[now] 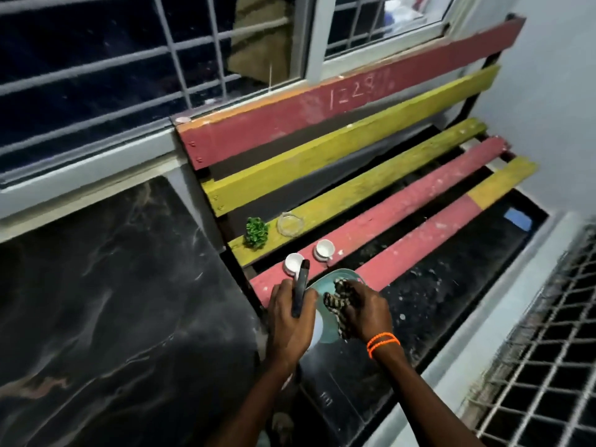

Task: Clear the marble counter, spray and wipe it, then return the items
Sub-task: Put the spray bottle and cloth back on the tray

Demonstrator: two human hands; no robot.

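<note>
The black marble counter (113, 285) with pale veins fills the left side and has nothing on it. Beside it stands a bench (371, 217) of red and yellow slats. My left hand (290, 317) grips a slim dark object (300, 285) held upright; I cannot tell what it is. My right hand (367, 309) is closed on a black-and-tan striped cloth (337, 300), pressed onto a teal plate (326, 335) at the bench's near end. Two white cups (324, 248) sit on a red slat just past my hands.
A small green plant (256, 232) and a clear glass ashtray (291, 224) rest on the yellow slat behind the cups. A barred window (129, 59) runs above the counter. A metal mesh grille (548, 366) lies at lower right, past a pale ledge.
</note>
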